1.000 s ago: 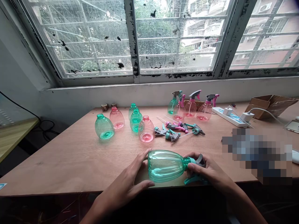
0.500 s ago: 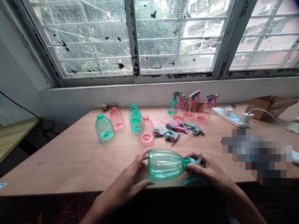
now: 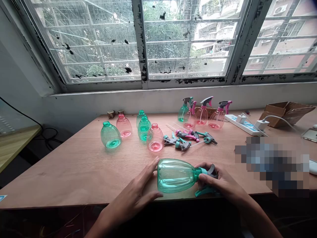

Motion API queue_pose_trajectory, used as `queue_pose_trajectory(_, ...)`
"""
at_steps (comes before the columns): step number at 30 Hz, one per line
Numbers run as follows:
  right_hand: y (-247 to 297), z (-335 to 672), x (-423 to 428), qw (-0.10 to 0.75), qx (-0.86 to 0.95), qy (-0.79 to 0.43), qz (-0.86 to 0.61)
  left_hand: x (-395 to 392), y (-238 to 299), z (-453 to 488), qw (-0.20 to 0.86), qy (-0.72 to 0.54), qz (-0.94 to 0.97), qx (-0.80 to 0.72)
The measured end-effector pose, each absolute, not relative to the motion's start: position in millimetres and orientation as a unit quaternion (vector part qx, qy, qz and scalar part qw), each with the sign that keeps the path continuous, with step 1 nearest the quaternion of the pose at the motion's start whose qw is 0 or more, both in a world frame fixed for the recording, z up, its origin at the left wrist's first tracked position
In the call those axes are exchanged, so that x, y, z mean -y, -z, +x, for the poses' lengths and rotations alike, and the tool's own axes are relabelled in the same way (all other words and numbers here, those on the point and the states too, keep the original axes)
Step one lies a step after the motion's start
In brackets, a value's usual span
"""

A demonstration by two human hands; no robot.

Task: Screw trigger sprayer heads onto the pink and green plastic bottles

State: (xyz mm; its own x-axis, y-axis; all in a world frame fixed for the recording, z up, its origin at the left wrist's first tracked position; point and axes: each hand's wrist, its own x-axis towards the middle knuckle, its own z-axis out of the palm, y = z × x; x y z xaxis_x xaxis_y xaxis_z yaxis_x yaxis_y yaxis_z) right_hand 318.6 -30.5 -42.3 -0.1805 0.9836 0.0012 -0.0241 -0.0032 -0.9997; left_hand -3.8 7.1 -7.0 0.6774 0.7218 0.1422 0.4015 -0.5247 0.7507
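A teal see-through spray bottle (image 3: 176, 175) lies on its side near the front edge of the wooden table (image 3: 74, 165). My left hand (image 3: 138, 193) cups its base, thumb and fingers wrapped round it. My right hand (image 3: 221, 181) is closed on the grey and teal trigger head (image 3: 209, 180) at the bottle's neck.
Headless teal and pink bottles (image 3: 123, 130) stand mid-table, with loose trigger heads (image 3: 188, 137) beside them. Finished spray bottles (image 3: 203, 112) stand at the back. A white power strip (image 3: 245, 124) and cardboard box (image 3: 287, 110) lie to the right. A blurred patch (image 3: 272, 165) covers the right front.
The bottle has turned slightly in my hands. Both hands keep their grip in the same place.
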Motion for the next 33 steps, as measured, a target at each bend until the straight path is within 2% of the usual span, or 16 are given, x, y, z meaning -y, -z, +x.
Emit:
queue_pose_trajectory(14, 42.3, 319.0, 30.8, 0.459, 0.538, -0.550, -0.444, -10.7, 13.5, -2.8, 0.316, -0.219, 0.864, -0.324)
queue_pose_trajectory(33, 44.2, 319.1, 29.5, 0.461, 0.541, -0.541, -0.449, -9.3, 10.7, -4.7, 0.336, -0.226, 0.850, -0.338)
